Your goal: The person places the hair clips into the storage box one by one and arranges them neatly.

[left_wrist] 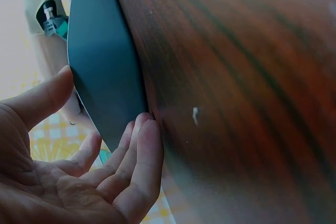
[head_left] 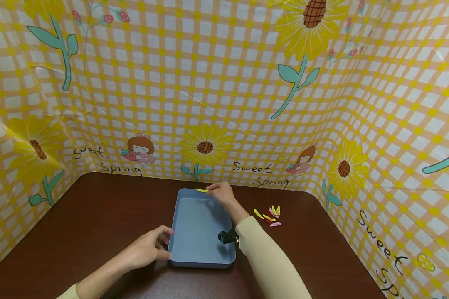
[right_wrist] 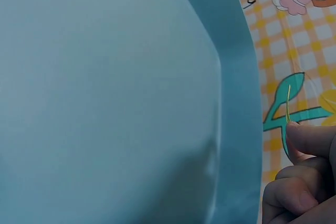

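A blue-grey rectangular tray [head_left: 194, 232] lies on the dark wooden table. Over its far edge, my right hand [head_left: 222, 193] pinches a yellow hair clip [head_left: 201, 190] between thumb and fingers. The right wrist view shows this clip [right_wrist: 288, 103] almost edge-on, a thin curved strip beyond the tray wall [right_wrist: 239, 103]. My left hand [head_left: 146, 248] rests against the tray's left side near the front corner. Up close, its thumb touches the rim and its fingertips lie along the lower edge of the tray's outer wall [left_wrist: 102, 51].
To the right of the tray lies a loose group of hair clips [head_left: 271, 215], several in yellow, pink and red. A checked cloth [head_left: 224, 104] with sunflowers hangs around the table's back and sides. A black wrist camera [head_left: 227, 236] sits on the right wrist above the tray.
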Available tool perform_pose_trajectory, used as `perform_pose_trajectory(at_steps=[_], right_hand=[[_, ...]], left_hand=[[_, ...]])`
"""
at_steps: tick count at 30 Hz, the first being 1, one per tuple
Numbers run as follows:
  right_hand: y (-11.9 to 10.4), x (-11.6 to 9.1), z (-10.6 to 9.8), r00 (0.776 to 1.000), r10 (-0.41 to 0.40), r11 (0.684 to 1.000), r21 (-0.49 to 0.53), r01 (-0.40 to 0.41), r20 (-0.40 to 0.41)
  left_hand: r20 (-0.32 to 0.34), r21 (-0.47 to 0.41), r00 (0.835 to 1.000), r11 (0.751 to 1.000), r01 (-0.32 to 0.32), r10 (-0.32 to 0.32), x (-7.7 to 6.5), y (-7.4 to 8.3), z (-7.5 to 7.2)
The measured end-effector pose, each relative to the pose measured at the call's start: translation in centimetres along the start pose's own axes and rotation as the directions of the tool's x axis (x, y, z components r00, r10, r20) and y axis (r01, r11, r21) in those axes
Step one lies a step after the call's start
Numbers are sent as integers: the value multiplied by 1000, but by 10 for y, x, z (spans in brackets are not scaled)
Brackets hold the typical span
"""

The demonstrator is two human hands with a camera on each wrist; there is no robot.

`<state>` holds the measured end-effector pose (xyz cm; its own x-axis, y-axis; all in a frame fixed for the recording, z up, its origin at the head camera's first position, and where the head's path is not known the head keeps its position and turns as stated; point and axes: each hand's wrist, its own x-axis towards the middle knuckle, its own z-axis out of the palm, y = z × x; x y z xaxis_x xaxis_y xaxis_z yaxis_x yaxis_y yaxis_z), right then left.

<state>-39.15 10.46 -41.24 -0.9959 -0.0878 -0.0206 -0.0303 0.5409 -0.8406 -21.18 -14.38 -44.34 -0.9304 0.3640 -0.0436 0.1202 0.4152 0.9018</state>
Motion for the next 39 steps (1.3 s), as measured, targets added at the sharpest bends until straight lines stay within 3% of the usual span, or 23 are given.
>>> perform_pose_trajectory(at_steps=[17, 39], right_hand=[[9, 6, 43, 999, -36, 999, -25, 36, -13], [14, 10, 64, 998, -52, 995, -82, 49, -34]], left_hand=[[15, -1, 1000, 1000, 0, 0, 2, -1, -2], [27, -7, 999, 1000, -23, 23, 1, -2, 1]])
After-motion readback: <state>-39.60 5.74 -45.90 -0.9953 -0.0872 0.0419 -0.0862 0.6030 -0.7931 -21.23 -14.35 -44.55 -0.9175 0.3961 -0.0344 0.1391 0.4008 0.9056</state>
